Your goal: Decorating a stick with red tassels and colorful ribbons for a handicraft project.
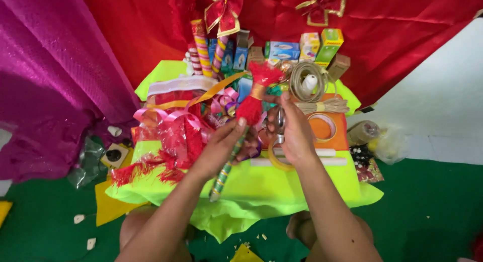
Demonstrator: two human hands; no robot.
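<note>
Nearest the camera, the left hand [221, 141] is clamped around a striped wrapped stick [229, 159] topped with a red tassel [256, 93]. Its long axis runs from lower left, over the near edge of the lime-green surface [302, 184], up and to the right. The tassel end lies just beside the right hand [292, 134], which is closed on a pair of metal scissors [280, 123], so the right hand is the nearer one to the tassel's tied neck. A yellow tape ring [274, 159] sits under that hand. Beyond are pink ribbon curls [161, 116] on the left and a coil of twine [309, 81] on the right. Farthest back stand small blue boxes [282, 50] and green-yellow boxes [328, 43] in a row against the red cloth [402, 35].
</note>
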